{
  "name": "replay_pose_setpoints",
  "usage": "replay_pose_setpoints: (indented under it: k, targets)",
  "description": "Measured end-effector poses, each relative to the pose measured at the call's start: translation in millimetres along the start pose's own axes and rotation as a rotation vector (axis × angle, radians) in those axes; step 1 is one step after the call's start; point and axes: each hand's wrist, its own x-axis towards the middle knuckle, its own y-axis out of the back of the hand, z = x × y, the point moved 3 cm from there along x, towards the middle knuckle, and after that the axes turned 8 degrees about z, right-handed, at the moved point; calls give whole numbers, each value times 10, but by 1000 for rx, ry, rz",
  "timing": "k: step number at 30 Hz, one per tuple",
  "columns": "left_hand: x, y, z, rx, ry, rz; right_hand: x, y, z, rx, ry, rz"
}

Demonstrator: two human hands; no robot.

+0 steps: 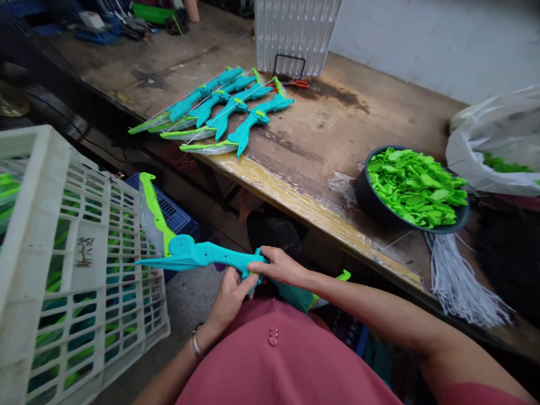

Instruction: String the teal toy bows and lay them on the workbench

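Both your left hand point(230, 295) and right hand point(283, 266) grip the turquoise bow point(206, 254) near its middle, apparently mid-fitting, so the next move likely needs steady bracing.

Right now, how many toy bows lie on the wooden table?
4, side by side on the table: the leftmost bow, the second bow beside it, the third bow next, and the rightmost bow. None seems hidden there.

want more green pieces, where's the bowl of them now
In the head view, the dark bowl of green pieces sits toward the right on the wooden table, just left of the white plastic bag and beside the white strings.
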Motion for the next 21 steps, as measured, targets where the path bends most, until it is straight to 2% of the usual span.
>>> replay_pose_setpoints:
  k: [6,10,15,17,18,20,21]
  targets:
    - [28,10,-40,37,-8,121,51,17,-42,-158,94,91]
    - [89,-9,-68,3,-6,63,68,-5,2,-153,73,103]
    - [187,30,-143,-90,11,-14,75,-10,-42,-281,64,109]
    - [254,68,-185,-166,62,-3,56,137,-154,-337,191,128]
    - [286,87,-197,-203,91,16,22,282,-235,-381,283,181]
    - [327,116,-188,-268,131,62,-109,740,-418,-550,423,419]
    - [333,123,-166,-296,135,79,-198,1045,-503,-678,431,592]
